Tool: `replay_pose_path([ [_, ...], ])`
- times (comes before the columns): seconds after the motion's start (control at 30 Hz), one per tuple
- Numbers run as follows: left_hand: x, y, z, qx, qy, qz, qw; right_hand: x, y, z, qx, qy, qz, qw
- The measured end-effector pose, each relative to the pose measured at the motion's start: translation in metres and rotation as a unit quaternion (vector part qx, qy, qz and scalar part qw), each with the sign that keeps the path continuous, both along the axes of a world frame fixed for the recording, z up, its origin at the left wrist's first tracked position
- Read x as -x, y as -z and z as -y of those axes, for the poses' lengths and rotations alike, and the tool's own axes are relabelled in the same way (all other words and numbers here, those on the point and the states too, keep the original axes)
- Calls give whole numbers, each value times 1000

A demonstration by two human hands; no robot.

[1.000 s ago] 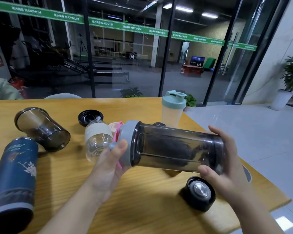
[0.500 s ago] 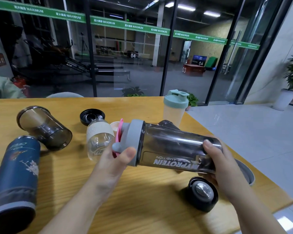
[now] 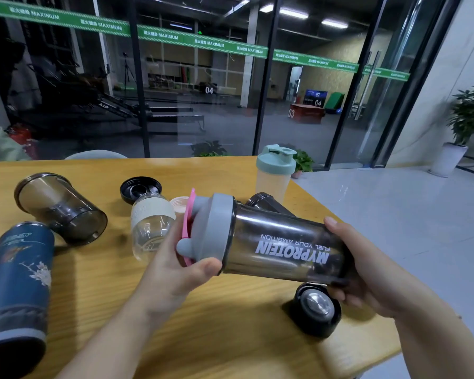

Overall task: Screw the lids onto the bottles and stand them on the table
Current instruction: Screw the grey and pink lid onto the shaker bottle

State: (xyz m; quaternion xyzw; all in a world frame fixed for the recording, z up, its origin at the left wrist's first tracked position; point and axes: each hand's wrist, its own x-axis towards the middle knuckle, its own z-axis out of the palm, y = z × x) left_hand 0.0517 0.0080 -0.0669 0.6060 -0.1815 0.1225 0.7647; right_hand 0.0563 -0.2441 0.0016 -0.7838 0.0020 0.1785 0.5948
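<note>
- Blue flask (image 3: 18,285): lies on its side at the left end of the desk (image 3: 230,346), no lid on it that I can see. Work for later.
- Smoky tumbler (image 3: 60,207): on its side behind the flask, its open mouth facing away. Also waiting.
- Black screw cap (image 3: 140,188): rests upturned near the far edge, just behind the clear glass bottle (image 3: 151,225), which lies lidless on its side.
- Left hand (image 3: 173,269): thumb and curled fingers wrapped round the grey shaker lid (image 3: 211,231), its pink flip tab (image 3: 188,228) toward the palm. Judgement: this hand should do the turning; grip the rim, not the tab, which could pop open.
- Dark MYPROTEIN shaker (image 3: 285,250): held above the desk, nearly horizontal, lid end left. Lid looks seated square against the body; I cannot tell whether it is fully tight. Finish the twist until it stops, then tip the base down.
- Right hand (image 3: 367,272): fingers curled round the shaker's base end, bracing it. Hold firm so the body does not spin with the lid.
- Black lid with metal centre (image 3: 316,309): on the desk directly below the base. Stand the shaker clear of it.
- Teal-lidded shaker (image 3: 275,173): capped and upright at the far edge.
</note>
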Motion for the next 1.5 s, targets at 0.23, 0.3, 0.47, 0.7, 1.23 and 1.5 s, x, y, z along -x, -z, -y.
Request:
replay_pose_path([
  [0.23,0,-9,-3,-2,-58,30,998,-5,7,-8,49,50,222,973],
  [0.3,1,-13,-2,9,-72,39,997,-8,4,-9,138,34,407,902],
  [0.47,4,-17,2,31,-95,59,993,-22,-8,-30,360,-94,617,694],
  [0.7,5,-21,-7,6,-111,93,989,-30,-17,-67,441,-139,627,627],
  [1.23,-19,6,-41,-258,-333,37,906,-100,-45,-97,315,-22,560,766],
  [1.5,-33,29,-54,-413,-362,83,832,-159,-33,-132,279,-27,491,825],
])
